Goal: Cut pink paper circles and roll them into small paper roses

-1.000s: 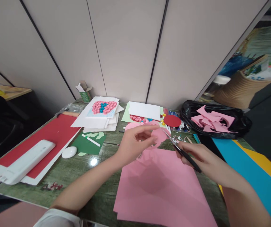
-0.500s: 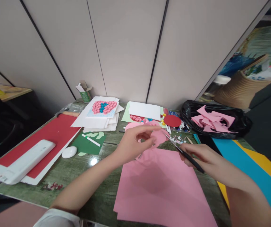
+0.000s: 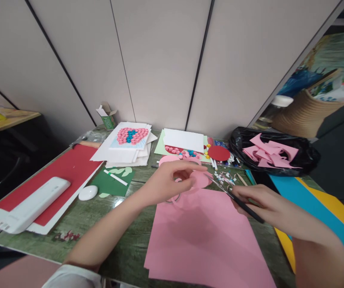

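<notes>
Over the far edge of large, flat pink paper sheets [image 3: 208, 240], a person's left hand [image 3: 164, 182] is pinching a round pink paper piece [image 3: 201, 181], apparently steadying its edge for the black-handled metal scissors [image 3: 245, 206] that the right hand [image 3: 265, 204] is gripping.

Left side: red sheet [image 3: 82, 162], long white device [image 3: 34, 206] lying across it. White mouse [image 3: 88, 193] just right of that. Dark green sheet [image 3: 109, 189], white marker [image 3: 115, 177] on top. Centre-left, by the wall [image 3: 160, 60]: small open box [image 3: 109, 121], heart picture [image 3: 132, 136] in pink and blue on white papers [image 3: 103, 152]. Upper right: woven basket [image 3: 301, 116], white-lidded jar [image 3: 280, 101] beside it. Lower right: blue sheet [image 3: 304, 200] partly over yellow sheet [image 3: 334, 203].
</notes>
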The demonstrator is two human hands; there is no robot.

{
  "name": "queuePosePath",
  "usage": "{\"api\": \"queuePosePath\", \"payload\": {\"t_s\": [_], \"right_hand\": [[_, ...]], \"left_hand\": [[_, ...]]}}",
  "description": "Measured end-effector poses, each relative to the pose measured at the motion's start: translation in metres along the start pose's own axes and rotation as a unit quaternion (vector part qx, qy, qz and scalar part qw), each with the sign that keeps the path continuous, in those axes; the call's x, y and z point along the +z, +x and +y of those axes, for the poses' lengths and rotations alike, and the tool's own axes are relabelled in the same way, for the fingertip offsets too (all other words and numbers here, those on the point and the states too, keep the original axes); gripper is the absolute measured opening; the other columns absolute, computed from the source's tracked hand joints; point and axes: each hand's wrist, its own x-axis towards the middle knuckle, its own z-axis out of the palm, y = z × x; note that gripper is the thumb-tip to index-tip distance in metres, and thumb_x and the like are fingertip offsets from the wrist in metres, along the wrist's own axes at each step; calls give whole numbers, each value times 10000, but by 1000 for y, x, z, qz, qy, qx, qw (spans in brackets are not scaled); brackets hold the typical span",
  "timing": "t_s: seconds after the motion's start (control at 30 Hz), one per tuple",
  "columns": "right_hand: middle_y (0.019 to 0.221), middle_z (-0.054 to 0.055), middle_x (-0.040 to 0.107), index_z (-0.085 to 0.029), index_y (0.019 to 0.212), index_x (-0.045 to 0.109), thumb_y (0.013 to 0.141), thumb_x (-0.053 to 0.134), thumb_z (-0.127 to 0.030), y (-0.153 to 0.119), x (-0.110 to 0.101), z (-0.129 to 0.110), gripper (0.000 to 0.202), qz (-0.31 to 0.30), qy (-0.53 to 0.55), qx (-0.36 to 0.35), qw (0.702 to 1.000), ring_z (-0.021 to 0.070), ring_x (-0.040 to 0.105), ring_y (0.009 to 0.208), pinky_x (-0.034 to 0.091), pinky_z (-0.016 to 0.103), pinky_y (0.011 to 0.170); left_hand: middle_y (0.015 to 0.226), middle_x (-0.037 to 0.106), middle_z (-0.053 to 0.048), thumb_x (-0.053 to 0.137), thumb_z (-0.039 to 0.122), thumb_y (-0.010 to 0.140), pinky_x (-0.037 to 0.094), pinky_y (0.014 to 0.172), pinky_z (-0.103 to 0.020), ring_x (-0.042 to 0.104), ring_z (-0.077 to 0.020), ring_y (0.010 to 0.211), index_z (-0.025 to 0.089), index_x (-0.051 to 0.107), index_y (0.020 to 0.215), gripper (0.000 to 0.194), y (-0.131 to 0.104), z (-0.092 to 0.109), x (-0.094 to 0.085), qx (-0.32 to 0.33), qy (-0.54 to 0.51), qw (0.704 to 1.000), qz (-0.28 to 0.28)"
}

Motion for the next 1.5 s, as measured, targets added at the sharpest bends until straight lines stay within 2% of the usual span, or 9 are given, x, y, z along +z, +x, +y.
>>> {"api": "queuePosePath", "payload": {"t_s": [0.13, 0.2, 0.27, 0.4, 0.6, 0.77, 0.97, 1.1, 1.5], "right_hand": [[583, -20, 513, -196, 659, 496, 863, 463, -295, 2, 0, -1, 229, -30, -4, 9, 999, 129, 450, 553, 315, 237, 514], [604, -15, 530, -196, 683, 516, 864, 450, -288, 5, 2, -3, 214, -14, 9, 12, 1000, 135, 463, 567, 327, 241, 522], [626, -8, 543, -196, 711, 533, 864, 444, -282, 8, 6, -4, 196, 4, 23, 13, 1000, 140, 475, 585, 340, 243, 531], [633, -8, 538, -196, 715, 519, 874, 432, -287, 13, 14, -4, 203, 18, 40, 15, 999, 137, 473, 593, 354, 240, 537], [640, -10, 515, -192, 720, 489, 877, 422, -246, 14, 18, -1, 178, 9, 53, 21, 998, 128, 445, 597, 334, 236, 529], [645, -27, 482, -199, 744, 465, 901, 364, -195, 13, 18, -4, 187, -6, 39, 41, 998, 122, 425, 606, 320, 243, 545], [678, -26, 509, -199, 750, 461, 890, 397, -205, 14, 19, -5, 154, -10, 26, 47, 998, 122, 434, 626, 339, 244, 569], [681, -18, 518, -195, 743, 470, 881, 423, -243, 13, 17, -5, 153, -2, 19, 47, 999, 125, 446, 625, 346, 234, 557], [666, -7, 556, -190, 711, 520, 844, 474, -264, 10, 11, -6, 159, 19, 18, 23, 999, 143, 484, 624, 359, 237, 548]], "left_hand": [[1036, 676, -30, 543, 126, 786, 505, 748, -257, 605, -119, 834, 257, 662, 1068, 333, 1, 0, 1, -8, -21, 1000, -3], [986, 675, -32, 592, 179, 783, 513, 758, -268, 618, -124, 821, 256, 629, 1124, 352, 2, -3, 7, -22, -63, 997, 35], [835, 665, -17, 655, 223, 751, 531, 741, -281, 641, -142, 792, 245, 575, 1193, 450, 4, -7, 16, -28, -132, 986, 94], [734, 666, 9, 700, 230, 716, 554, 696, -271, 675, -147, 726, 221, 579, 1148, 448, 5, -16, 32, -15, -231, 955, 186], [643, 676, 28, 720, 203, 679, 563, 615, -253, 684, -147, 620, 189, 616, 1025, 362, 5, -17, 36, 2, -255, 935, 247], [685, 705, 3, 720, 208, 682, 567, 620, -247, 689, -150, 643, 193, 649, 994, 321, 4, -16, 35, 1, -223, 945, 238], [656, 673, 17, 727, 209, 676, 563, 609, -231, 679, -135, 623, 198, 665, 999, 330, 3, -17, 37, -7, -196, 957, 215], [676, 670, 18, 720, 199, 684, 568, 658, -246, 682, -133, 639, 208, 664, 1006, 327, 3, -15, 35, -14, -206, 959, 194], [654, 619, 27, 708, 199, 696, 575, 629, -236, 651, -114, 638, 227, 664, 1037, 345, 2, -12, 30, -13, -188, 968, 163]]}}
